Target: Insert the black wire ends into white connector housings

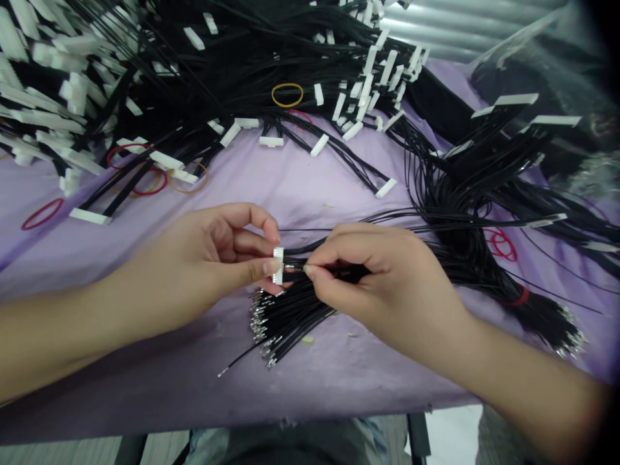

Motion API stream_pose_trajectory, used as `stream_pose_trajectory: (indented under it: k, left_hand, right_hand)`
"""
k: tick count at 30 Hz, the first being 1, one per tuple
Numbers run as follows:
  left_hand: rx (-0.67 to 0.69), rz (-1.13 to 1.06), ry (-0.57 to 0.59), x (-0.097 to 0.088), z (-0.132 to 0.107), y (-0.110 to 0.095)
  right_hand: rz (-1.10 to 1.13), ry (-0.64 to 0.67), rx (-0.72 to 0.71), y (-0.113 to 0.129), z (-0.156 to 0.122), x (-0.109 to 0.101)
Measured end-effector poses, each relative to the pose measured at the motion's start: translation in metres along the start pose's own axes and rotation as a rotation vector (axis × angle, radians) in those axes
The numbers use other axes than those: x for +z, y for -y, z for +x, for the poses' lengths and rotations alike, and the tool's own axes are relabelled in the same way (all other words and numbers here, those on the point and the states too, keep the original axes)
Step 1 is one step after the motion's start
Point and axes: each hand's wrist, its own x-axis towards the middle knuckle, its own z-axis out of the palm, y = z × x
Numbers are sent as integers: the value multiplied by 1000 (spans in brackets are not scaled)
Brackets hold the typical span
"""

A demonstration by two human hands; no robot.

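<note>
A small white connector housing (278, 274) is pinched between the thumb and fingers of my left hand (232, 252). Just right of it, my right hand (378, 268) pinches a thin black wire (296, 267) between thumb and forefinger. The wire's metal tip points at the housing; whether it has entered a slot I cannot tell. Other black wires run from the housing to the right, partly behind my right hand. Below both hands lies a bundle of black wires (290, 323) with bare metal terminals at its left end.
A large heap of black wires with white connectors (368, 84) covers the back. Another bundle, tied with a red rubber band (518, 297), lies at right. Loose rubber bands (42, 214) are scattered on the purple cloth (145, 387). A clear plastic bag (542, 64) stands back right.
</note>
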Motion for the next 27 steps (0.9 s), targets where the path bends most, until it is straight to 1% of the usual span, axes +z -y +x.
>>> stream_pose_trajectory:
  k: [6, 12, 14, 17, 20, 23, 25, 27]
  left_hand:
    - [16, -9, 13, 1, 1, 0]
    - [27, 7, 23, -2, 0, 2]
    - [24, -9, 26, -2, 0, 3]
    - [24, -79, 31, -3, 2, 4]
    - [17, -123, 47, -4, 3, 4]
    - [14, -116, 38, -6, 3, 4]
    - [18, -125, 31, -6, 3, 4]
    - [25, -136, 29, -5, 3, 3]
  right_hand:
    - [-22, 1, -38, -2, 1, 6]
    - [-37, 10, -60, -3, 2, 7]
    - [-38, -4, -76, -3, 2, 6]
    - [-69, -59, -98, -3, 3, 2]
    - [-157, -81, -186, -3, 4, -2]
    - [-289, -125, -264, -2, 5, -4]
    - [-320, -159, -288, -1, 4, -4]
    - [-308, -161, -312, -1, 3, -3]
